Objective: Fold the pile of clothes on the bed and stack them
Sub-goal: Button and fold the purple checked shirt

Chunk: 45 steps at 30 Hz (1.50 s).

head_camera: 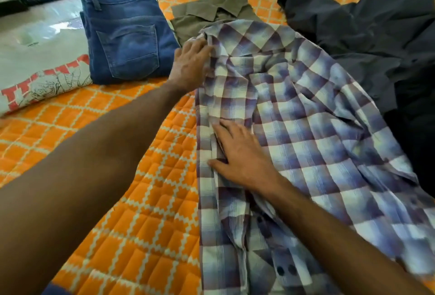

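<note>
Left hand (188, 68) grips plaid shirt (294, 129) collar; right hand (242, 155) presses placket.

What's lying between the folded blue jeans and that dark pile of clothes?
In the head view, an olive shirt and the checked shirt lie between the jeans and the dark clothes.

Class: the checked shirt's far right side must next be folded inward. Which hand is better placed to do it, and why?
The right hand, probably. It lies flat on the checked shirt mid-body, nearer the spread right side. The left hand grips the fabric near the collar, anchoring it.
</note>
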Motion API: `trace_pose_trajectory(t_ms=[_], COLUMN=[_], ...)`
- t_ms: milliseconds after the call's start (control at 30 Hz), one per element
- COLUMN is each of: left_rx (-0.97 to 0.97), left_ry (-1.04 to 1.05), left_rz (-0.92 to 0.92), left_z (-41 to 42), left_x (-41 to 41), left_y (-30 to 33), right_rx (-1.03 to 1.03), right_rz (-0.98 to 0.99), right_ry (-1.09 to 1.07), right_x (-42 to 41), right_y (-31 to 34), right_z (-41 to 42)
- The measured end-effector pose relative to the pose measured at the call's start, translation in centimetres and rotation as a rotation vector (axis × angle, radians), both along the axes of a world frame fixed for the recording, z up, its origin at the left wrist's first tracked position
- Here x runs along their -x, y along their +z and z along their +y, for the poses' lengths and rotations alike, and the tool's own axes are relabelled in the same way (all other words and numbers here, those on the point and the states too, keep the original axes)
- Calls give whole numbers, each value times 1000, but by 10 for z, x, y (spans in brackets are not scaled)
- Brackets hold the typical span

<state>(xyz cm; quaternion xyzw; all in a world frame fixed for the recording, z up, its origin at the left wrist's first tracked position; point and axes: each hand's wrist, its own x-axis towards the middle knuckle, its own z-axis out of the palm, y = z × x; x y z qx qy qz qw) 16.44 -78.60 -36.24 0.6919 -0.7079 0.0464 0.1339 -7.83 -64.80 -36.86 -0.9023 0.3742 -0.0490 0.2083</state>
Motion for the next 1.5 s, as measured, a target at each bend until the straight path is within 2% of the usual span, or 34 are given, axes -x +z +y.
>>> trace_pose_trajectory(t_ms=[67, 133, 267, 333, 400, 467, 533, 600, 667, 733, 800, 900, 967, 1033, 1100, 1133, 1300, 1400, 1500], left_rx=[99, 95, -54, -160, -209, -211, -313, -432, -500, -505, -449, -372, -354, -419, -482, -498, -576, -527, -516], left_ry=[166, 233, 127, 166, 255, 320, 355, 339, 336, 341, 338, 418, 448, 406, 354, 353, 299, 317, 302], left_rz=[209, 368, 635, 796, 943, 1043, 1082, 1037, 1007, 1116, 1217, 1277, 1316, 1275, 1258, 1314, 1523, 1631, 1774], left_z=[23, 53, 122, 149, 170, 193, 207, 223, 236, 243, 251, 257, 261, 266, 275, 278, 284, 282, 277], left_x=[13, 27, 55, 71, 83, 90, 98, 109, 121, 131, 142, 149, 153, 156, 164, 169, 181, 188, 193], left_y=[-3, -11, -17, -17, -21, -13, -2, 9, 18, 21, 26, 28, 33, 37, 44, 49, 58, 57, 51], right_rx=[-22, -87, -389, -530, -591, -569, -580, -624, -748, -949, -1131, -1200, -1103, -963, -889, -906, -1134, -1286, -1247], right_rz=[-89, -108, -114, -159, -187, -218, -309, -427, -594, -778, -878, -709, -633, -622, -662, -706, -952, -1065, -1070], right_ry=[-130, -229, -380, -449, -484, -496, -514, -542, -610, -729, -803, -772, -714, -634, -561, -534, -585, -622, -621], right_x=[17, 37, 68, 77, 80, 82, 83, 84, 86, 90, 99, 111, 114, 109, 101, 97, 95, 104, 106], right_y=[5, 12, 21, 25, 27, 34, 39, 49, 62, 73, 85, 82, 76, 75, 81, 86, 95, 90, 80], right_z=[18, 36, 72, 78, 78, 82, 82, 83, 85, 89, 97, 104, 104, 102, 101, 101, 100, 103, 105])
